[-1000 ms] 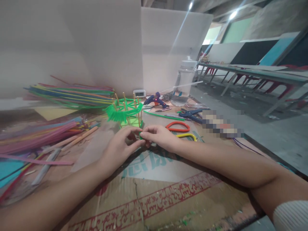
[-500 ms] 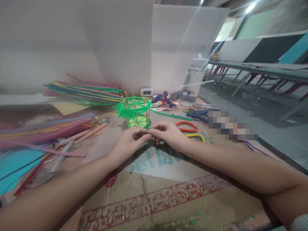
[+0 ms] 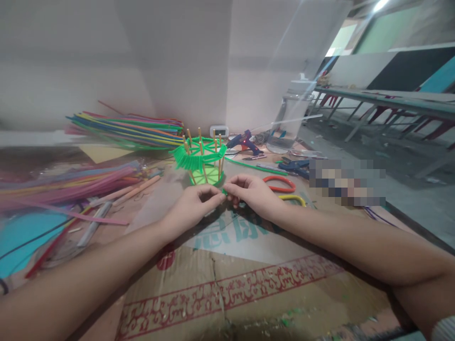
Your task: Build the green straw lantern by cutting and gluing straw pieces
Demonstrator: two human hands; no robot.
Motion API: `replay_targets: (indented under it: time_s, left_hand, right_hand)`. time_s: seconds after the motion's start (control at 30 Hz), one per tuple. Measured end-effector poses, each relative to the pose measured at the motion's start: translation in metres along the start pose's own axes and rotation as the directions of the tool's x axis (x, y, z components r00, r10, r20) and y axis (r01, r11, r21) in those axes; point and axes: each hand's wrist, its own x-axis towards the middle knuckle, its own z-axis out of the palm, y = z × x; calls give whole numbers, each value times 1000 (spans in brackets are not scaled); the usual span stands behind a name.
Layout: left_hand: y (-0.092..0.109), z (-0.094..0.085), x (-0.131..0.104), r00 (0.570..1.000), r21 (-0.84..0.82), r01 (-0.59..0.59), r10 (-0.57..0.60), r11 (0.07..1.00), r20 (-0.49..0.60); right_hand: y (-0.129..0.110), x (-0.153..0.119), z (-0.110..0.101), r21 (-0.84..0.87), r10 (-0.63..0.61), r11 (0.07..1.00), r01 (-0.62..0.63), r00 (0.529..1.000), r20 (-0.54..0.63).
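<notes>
Both hands meet low over a translucent sheet [image 3: 142,208] on the cardboard-covered table. My left hand [image 3: 195,201] has thumb and forefinger pinched together on a small green fuzzy piece [image 3: 224,192], apparently pipe cleaner. The fingertips of my right hand [image 3: 250,192] pinch the same piece from the other side. Fingers cover most of it. Just behind the hands stands a round green model [image 3: 188,160] with upright wooden sticks, a fringed upper rim on the left and a lighter green base. An orange-red loop handle [image 3: 289,186] and a yellow loop handle [image 3: 296,199] lie right of my right hand.
Bundles of coloured pipe cleaners [image 3: 124,128] and pink strips [image 3: 103,187] lie left. Behind are a blue glue gun [image 3: 245,141], a small white display [image 3: 218,131] and a clear bottle [image 3: 291,113]. Dark blue pliers [image 3: 295,166] lie right, near the table edge.
The view has shifted slightly, so most things appear a little farther right. Both hands stay together, and the green piece between the fingertips has turned a little. The model stands as before.
</notes>
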Motion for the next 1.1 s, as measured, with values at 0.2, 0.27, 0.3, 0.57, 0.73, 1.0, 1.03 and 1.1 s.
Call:
replay_targets:
  time_s: [0.2,0.27,0.3,0.57,0.73,1.0,1.03,1.1]
  left_hand:
    - [-3,-1,1,999,9,-51,51,999,-14]
    - [-4,-1,1,999,15,-33,33,999,-24]
    - [-3,-1,1,999,21,-28,28,999,-22]
    - [2,-1,1,999,-13,27,-27,1000,-46]
    - [2,-1,1,996,-67,69,-73,995,-58]
    - [1,-1,1,999,-19,27,-28,999,-32]
    - [2,-1,1,999,-9,20,-21,1000,-38]
    - [4,-1,0,998,34,31,-29,999,-64]
  right_hand:
    - [0,-1,-1,11,-33,999,33,999,-24]
    - [0,-1,-1,3,-32,999,32,999,-23]
    - [-1,-1,-1,-4,-32,999,32,999,-23]
    - [-2,-1,-2,-46,-44,998,45,999,8]
    - [-2,0,-3,-23,-17,1000,17,1000,-11]
    - [0,1,-2,-20,-12,1000,12,1000,-16]
    - [0,2,-3,-17,-18,1000,18,1000,-11]
    - [0,2,-4,-14,-35,999,35,999,-6]
